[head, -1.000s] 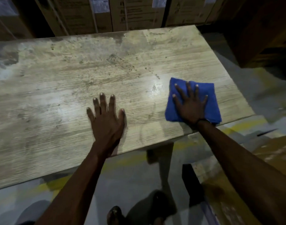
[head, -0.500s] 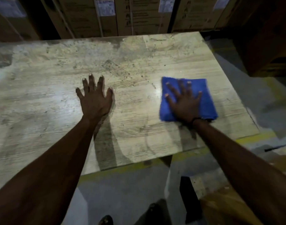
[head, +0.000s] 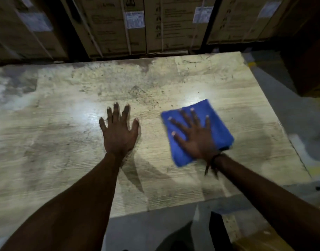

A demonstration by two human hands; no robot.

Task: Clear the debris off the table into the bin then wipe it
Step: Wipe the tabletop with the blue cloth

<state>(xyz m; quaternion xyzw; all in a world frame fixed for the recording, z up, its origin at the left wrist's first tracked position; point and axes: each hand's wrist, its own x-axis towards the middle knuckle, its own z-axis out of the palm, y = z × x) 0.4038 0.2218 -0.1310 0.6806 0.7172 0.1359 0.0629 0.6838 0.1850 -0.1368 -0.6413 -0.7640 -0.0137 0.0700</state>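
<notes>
Table point(head: 64, 160) wiping is judged the step in hand; one blue cloth point(head: 217, 124) is being pressed flat near the table's right edge by the right hand point(head: 195, 138), fingers spread; one left hand point(head: 119, 131), fingers spread, is being braced at the table's middle; specks beyond the cloth are likely calling for the next stroke; no bin is being shown.

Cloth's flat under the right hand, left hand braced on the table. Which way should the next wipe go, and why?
Probably push the blue cloth forward and left, into the speckled patch just beyond it. The right hand already presses it flat, the left hand rests on the table, and that grime looks unwiped.
</notes>
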